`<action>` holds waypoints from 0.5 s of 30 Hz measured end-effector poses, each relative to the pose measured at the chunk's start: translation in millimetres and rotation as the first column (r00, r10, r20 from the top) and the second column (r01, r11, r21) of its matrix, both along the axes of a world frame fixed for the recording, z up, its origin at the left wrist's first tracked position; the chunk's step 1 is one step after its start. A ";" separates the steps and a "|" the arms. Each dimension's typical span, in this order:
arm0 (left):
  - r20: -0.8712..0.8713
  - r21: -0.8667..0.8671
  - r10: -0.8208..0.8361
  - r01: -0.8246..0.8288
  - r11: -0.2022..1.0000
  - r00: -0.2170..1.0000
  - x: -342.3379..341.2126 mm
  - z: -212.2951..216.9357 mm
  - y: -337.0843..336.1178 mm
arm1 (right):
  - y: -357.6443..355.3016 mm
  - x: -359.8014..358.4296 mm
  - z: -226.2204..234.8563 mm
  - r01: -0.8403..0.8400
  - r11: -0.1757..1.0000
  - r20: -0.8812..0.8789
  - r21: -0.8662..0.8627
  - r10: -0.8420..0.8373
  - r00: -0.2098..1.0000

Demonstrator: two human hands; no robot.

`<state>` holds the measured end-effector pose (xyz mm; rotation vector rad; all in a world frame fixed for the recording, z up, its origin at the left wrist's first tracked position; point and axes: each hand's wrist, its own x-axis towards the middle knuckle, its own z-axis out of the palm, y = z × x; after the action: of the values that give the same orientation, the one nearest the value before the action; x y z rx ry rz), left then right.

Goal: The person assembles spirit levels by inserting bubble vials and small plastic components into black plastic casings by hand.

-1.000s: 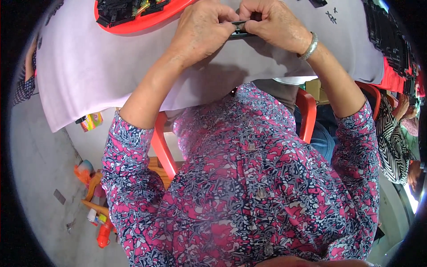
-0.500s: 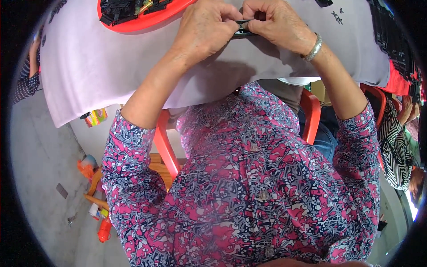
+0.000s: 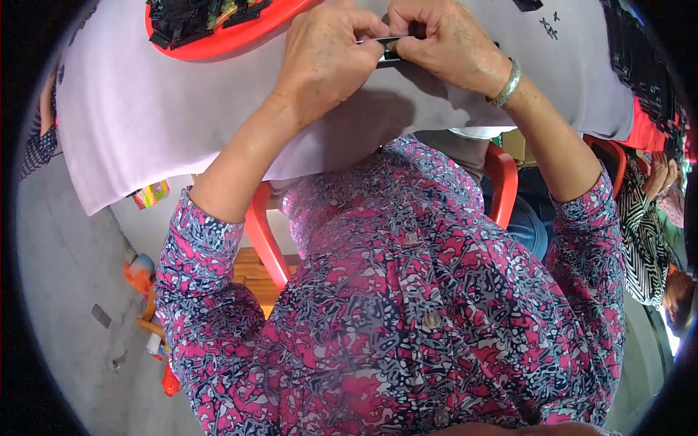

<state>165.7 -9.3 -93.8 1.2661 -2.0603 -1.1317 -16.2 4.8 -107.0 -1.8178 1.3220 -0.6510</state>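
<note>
Both hands were up at the far edge of the view, knuckles almost meeting over a small dark part (image 3: 389,52). Left hand (image 3: 327,54) was curled tight, thumb and forefinger pinched on the part's left end; back of the hand faced the camera, wrist bent slightly inward. Right hand (image 3: 447,43) was clenched the same way on the right end, fingertips tucked under, a silver bangle (image 3: 507,82) sitting on the wrist. The part itself was a thin black piece w/ a pale edge, held just above the surface (image 3: 145,123), which was covered w/ a white-grey sheet; mostly hidden by the fingers, so couldn't tell its exact shape.

Both forearms ran up from the elbows, bare below the pink-and-navy patterned sleeves (image 3: 207,254), elbows spread wide, left forearm angled in from lower left, right one steeper from the right.

A red tray (image 3: 218,45) w/ black pieces in it lay on the surface to the left of the hands, well apart. A red chair (image 3: 265,243) showed under the person.
</note>
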 end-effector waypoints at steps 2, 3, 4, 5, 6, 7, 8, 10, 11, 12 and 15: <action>-0.005 0.008 0.002 -0.002 1.000 1.000 1.7 -2.0 2.4 | 2.7 1.0 -1.1 0.018 0.999 -0.009 0.035 -0.018 1.000; -0.007 0.013 0.002 -0.002 1.000 1.000 4.8 -8.2 1.8 | 2.9 1.1 -1.1 0.009 1.000 -0.015 0.020 -0.008 1.000; 0.038 -0.028 -0.031 0.032 0.999 0.999 9.4 -17.9 1.1 | 3.2 1.3 -1.3 -0.002 1.000 -0.022 0.006 0.002 1.000; 0.084 -0.066 -0.062 0.068 0.996 0.994 11.8 -25.1 0.9 | 3.4 2.1 -1.1 -0.001 1.000 -0.024 0.012 0.002 1.000; 0.081 -0.057 -0.064 0.069 0.996 0.995 11.1 -27.2 1.3 | 3.8 2.5 0.2 0.003 1.000 -0.013 0.025 -0.002 1.000; 0.055 -0.091 -0.058 0.063 0.994 0.997 10.6 -28.7 2.0 | 4.3 2.9 0.7 0.006 0.999 -0.002 0.038 -0.006 1.000; 0.029 -0.124 -0.052 0.056 0.991 0.998 10.2 -30.1 2.8 | 4.9 3.2 0.7 0.007 0.999 -0.004 0.046 -0.007 1.000; 0.016 -0.167 -0.047 0.049 0.985 0.999 8.7 -34.2 5.9 | 6.2 3.1 -0.6 0.019 0.996 -0.016 0.082 -0.017 1.000; 0.004 -0.218 -0.038 0.038 0.975 0.999 7.8 -34.9 7.1 | 6.6 2.3 -7.6 0.021 0.996 -0.018 0.086 -0.019 1.000; 0.001 -0.219 -0.044 0.043 0.975 0.999 5.9 -34.7 7.3 | 6.7 2.4 -17.2 -0.028 0.981 0.081 -0.191 0.044 0.996; 0.006 -0.146 -0.006 0.007 0.989 1.000 1.5 -34.0 6.4 | 8.1 -3.4 -24.9 -0.046 0.974 0.103 -0.220 0.070 0.992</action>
<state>167.1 -2.9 -127.8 1.1933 -2.1113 -0.9610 -19.6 12.9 -132.0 -1.9558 1.1570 -0.8807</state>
